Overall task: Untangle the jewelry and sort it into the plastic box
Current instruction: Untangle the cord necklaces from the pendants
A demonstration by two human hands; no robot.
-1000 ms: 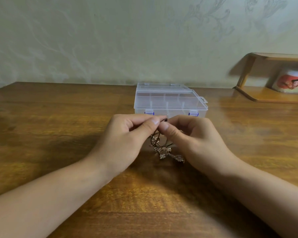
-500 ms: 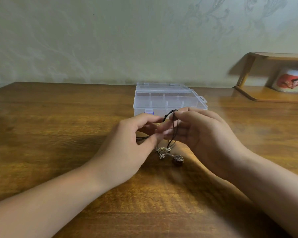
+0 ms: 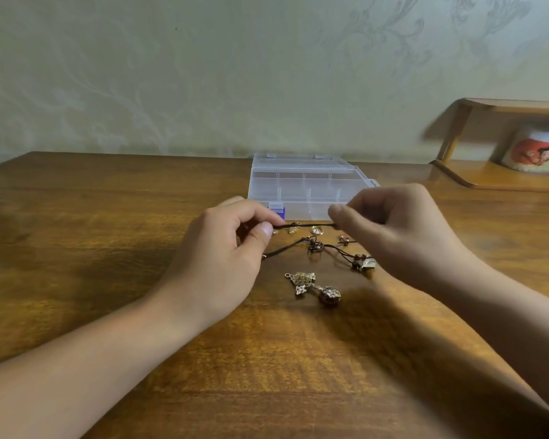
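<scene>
Jewelry cord (image 3: pixel 308 224), thin and dark, stretches taut between my hands just before the clear plastic box (image 3: pixel 305 185): my left hand (image 3: pixel 225 258) and right hand (image 3: pixel 393 229) each pinch an end. Nearer me than the box, filigree metal pendants (image 3: pixel 313 285) lie on the glossy wooden surface (image 3: pixel 108 248).

plastic box (image 3: pixel 301 185) behind, pendants (image 3: pixel 314 285) in front, bare table (image 3: pixel 108 217) left

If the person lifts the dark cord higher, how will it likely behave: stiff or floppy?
Probably floppy: the dark cord is straight only where the left hand and right hand pinch it taut, while the rest curves loosely on the table. Its beads would likely dangle and swing. It looks light.
</scene>
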